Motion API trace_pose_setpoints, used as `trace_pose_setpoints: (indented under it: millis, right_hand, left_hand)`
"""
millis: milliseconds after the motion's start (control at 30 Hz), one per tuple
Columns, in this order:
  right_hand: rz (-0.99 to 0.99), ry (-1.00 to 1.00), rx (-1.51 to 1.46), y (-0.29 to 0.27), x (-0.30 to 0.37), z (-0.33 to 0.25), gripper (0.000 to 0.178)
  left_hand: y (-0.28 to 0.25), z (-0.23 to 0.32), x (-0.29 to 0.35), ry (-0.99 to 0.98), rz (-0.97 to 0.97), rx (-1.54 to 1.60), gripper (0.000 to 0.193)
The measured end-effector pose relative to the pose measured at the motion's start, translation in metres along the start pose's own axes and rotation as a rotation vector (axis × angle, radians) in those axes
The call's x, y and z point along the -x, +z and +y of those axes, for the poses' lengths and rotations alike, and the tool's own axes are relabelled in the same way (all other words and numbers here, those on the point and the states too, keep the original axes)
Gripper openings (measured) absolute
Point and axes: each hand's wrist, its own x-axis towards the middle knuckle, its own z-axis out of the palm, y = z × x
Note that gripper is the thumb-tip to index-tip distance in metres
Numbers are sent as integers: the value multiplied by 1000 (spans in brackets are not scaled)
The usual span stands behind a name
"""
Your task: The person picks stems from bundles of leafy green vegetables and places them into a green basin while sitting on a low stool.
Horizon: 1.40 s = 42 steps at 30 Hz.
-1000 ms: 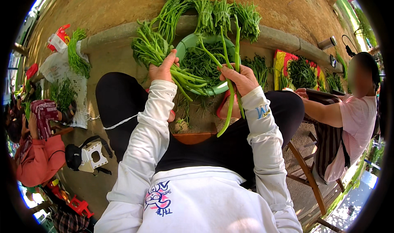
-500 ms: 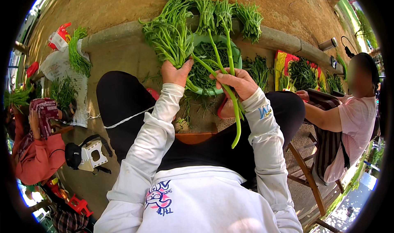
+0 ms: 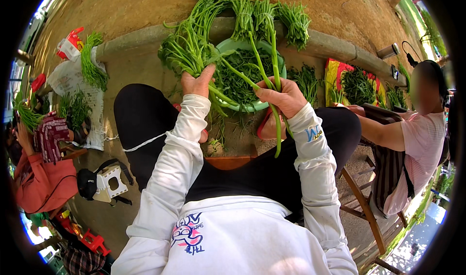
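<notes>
My left hand [image 3: 198,83] is closed around a thick bunch of leafy green stems [image 3: 187,49], leaves pointing away from me, cut ends hanging below. Between thumb and fingers, my right hand [image 3: 286,98] grips a few long, thick green stems [image 3: 274,61] whose lower ends dangle over my lap. One stem slants across the gap between my hands; whether the left one also holds it I cannot tell. Beneath and beyond them stands a pale green basin [image 3: 250,108] with loose, dark green leaves [image 3: 242,76] in it.
Tied bundles of greens [image 3: 264,18] lie along a concrete curb [image 3: 335,44]. To the right, a seated person [image 3: 412,139] is beside a red and yellow sack [image 3: 332,76] with greens on it. At left are another person [image 3: 46,178], a white sheet [image 3: 73,78] and a white stool [image 3: 111,183].
My left hand has shifted left with its bunch, widening the gap between my hands. My right hand stays nearly in place, its stems slightly higher. The person at left has raised some greens.
</notes>
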Motion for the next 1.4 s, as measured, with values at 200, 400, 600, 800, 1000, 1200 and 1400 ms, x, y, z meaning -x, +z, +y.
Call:
trace_pose_setpoints:
  millis: [200, 400, 600, 800, 1000, 1200, 1400]
  right_hand:
    - [64, -65, 232, 2, -1, 2, 24]
    - [-18, -73, 266, 4, 4, -5, 25]
    - [-55, -50, 211, 4, 6, -7, 24]
    - [-68, -25, 139, 1, 6, -6, 31]
    - [-78, -22, 96, 0, 8, -7, 25]
    - [-87, -21, 72, -2, 7, -6, 22]
    - [-72, -10, 87, -3, 6, -4, 22]
  left_hand:
    - [-5, -6, -3, 35, -87, -64, 17]
    - [-5, -15, 0, 175, -108, -267, 18]
    - [-4, -14, 4, 325, -68, -528, 25]
    - [-3, -12, 9, 387, -49, -687, 28]
    - [-3, -9, 10, 385, -98, -699, 33]
    - [-5, -15, 8, 391, -88, -628, 25]
    - [-4, -15, 3, 58, -55, -173, 13]
